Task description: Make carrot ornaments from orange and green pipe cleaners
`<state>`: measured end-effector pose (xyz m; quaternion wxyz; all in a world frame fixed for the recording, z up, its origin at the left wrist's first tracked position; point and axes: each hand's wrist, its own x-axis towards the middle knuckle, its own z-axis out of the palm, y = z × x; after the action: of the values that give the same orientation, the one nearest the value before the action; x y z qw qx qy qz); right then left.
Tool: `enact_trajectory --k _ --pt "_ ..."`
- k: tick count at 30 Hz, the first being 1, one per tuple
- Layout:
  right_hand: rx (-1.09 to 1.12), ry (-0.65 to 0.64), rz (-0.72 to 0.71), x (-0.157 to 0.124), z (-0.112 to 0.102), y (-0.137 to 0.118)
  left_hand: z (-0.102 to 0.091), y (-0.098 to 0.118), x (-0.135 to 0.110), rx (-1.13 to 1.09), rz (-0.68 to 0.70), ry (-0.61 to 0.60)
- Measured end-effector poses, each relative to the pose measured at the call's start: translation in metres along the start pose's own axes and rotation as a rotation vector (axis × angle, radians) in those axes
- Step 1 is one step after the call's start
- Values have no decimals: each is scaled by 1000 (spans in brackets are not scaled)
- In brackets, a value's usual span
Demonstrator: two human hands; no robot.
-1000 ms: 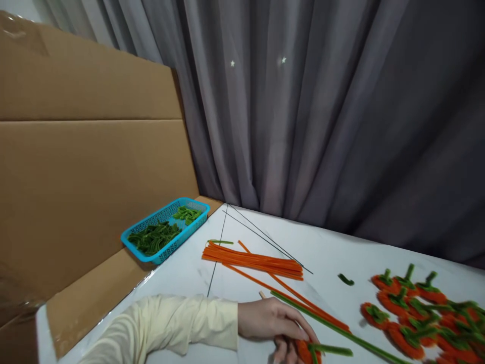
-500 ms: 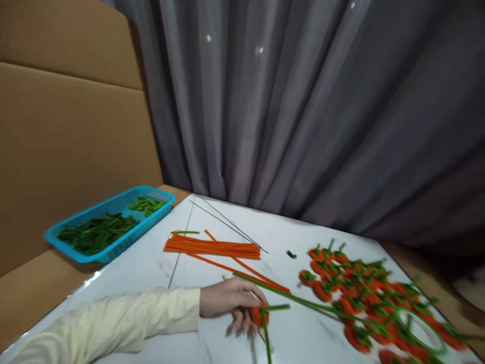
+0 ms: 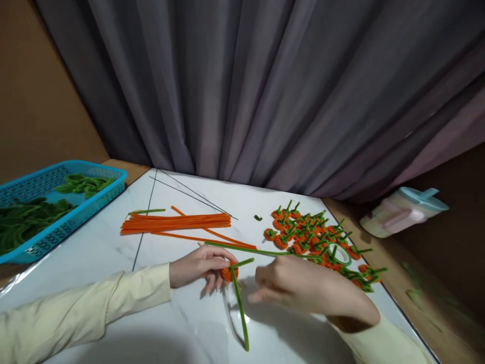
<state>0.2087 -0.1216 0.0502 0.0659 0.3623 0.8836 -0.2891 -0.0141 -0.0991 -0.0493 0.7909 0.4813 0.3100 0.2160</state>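
Observation:
My left hand [image 3: 204, 265] is closed on a small round orange pipe-cleaner piece [image 3: 229, 273], shaped like a pumpkin or persimmon. A green pipe cleaner [image 3: 239, 308] is attached to it, one short end pointing right and a long end hanging toward the table's front. A thin pale stick [image 3: 200, 244] pokes out behind the left hand, mostly hidden. Just right of the piece, my right hand [image 3: 288, 283] is in the air, apart from it. Its fingers are bent and slightly blurred, the thumb side spread, with nothing seen in them.
Orange pipe cleaners [image 3: 178, 222] lie bundled on the white tabletop [image 3: 182, 323]. A long green pipe cleaner [image 3: 261, 249] runs behind my hands. Several finished orange pieces [image 3: 299, 235] and a tape roll [image 3: 339, 254] sit right. A blue basket [image 3: 113, 189] and a cup [image 3: 401, 212] flank them.
My right hand has come into view from the right, close to the orange piece. The camera view has shifted right, bringing in the cup. My left hand still holds the piece.

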Motion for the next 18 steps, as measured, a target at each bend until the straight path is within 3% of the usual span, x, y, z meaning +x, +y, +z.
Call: enact_trajectory --k 4,11,14,18 --pt "118 59 37 20 -7 8 -1 -1 -1 36 4 -21" --pt "150 141 3 31 4 10 -2 -4 -1 72 30 -4" --pt "66 219 17 31 8 8 -1 -3 -1 86 39 3" --pt "-215 302 1 32 19 2 0 -3 -2 187 19 20"
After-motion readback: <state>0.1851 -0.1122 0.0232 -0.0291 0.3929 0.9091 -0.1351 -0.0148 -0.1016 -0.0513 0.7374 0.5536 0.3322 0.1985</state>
